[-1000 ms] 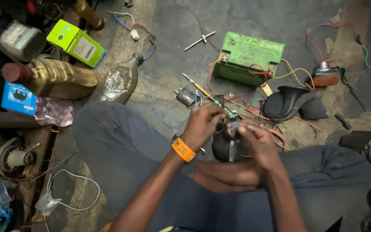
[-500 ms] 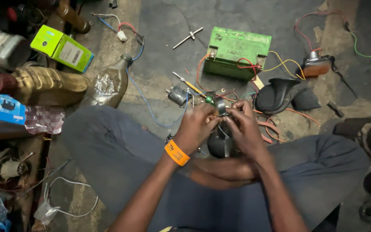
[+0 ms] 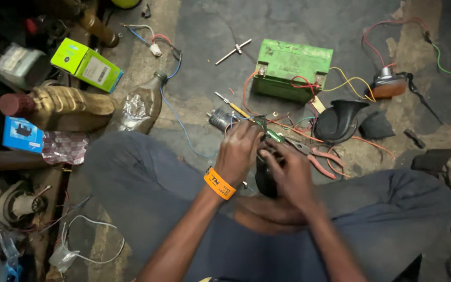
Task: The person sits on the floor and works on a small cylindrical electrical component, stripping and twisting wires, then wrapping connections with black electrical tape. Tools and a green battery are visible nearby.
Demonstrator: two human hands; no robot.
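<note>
Concrete floor (image 3: 288,26), grey and stained, cluttered with parts; person sits on it, legs in dark trousers.

Work item: small dark rounded part (image 3: 265,177), held just above the lap, well short of the green battery (image 3: 293,70). Exact kind not clear, mostly covered by the hands.

Left hand (image 3: 239,151): fingers curled down onto the top of the dark part, closed on it. Orange wristband (image 3: 219,183) on that wrist.
Right hand (image 3: 291,175): wrapped around the part's right side, fingers bent in, thumb toward the left hand. Hands touch each other over the part.

Outward, relative to the battery:
- Red, yellow and orange wires (image 3: 340,83) run off its right end.
- Black horn (image 3: 340,121) just below-right of it, among the wires.
- Red-handled pliers (image 3: 314,156) below it, beside the right hand.
- Yellow-handled screwdriver (image 3: 233,107) and small metal cylinder (image 3: 220,120) below-left.
- Metal T-shaped tool (image 3: 234,51) left of it.
- Orange lamp unit (image 3: 387,86) to the right.
- Clear plastic bottle (image 3: 139,107), brown jug (image 3: 61,107), green box (image 3: 86,63), blue box (image 3: 22,134) far left.
</note>
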